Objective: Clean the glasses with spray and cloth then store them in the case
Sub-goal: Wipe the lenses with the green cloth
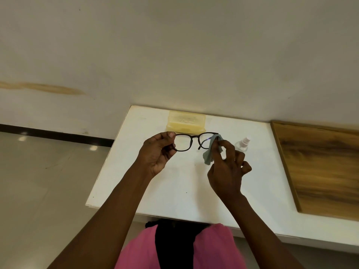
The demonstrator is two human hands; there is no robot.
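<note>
Dark-framed glasses are held up above the white table. My left hand pinches the frame's left end between thumb and fingers. My right hand pinches a small grey-blue cloth against the right lens, which the cloth partly covers. A translucent yellow case lies shut at the table's far edge, just behind the glasses. A small clear spray bottle with a white nozzle stands on the table to the right of my right hand.
A wood-grain panel adjoins the table on the right. A pale wall rises behind the table. Tiled floor lies to the left. My pink clothing shows below the table's near edge.
</note>
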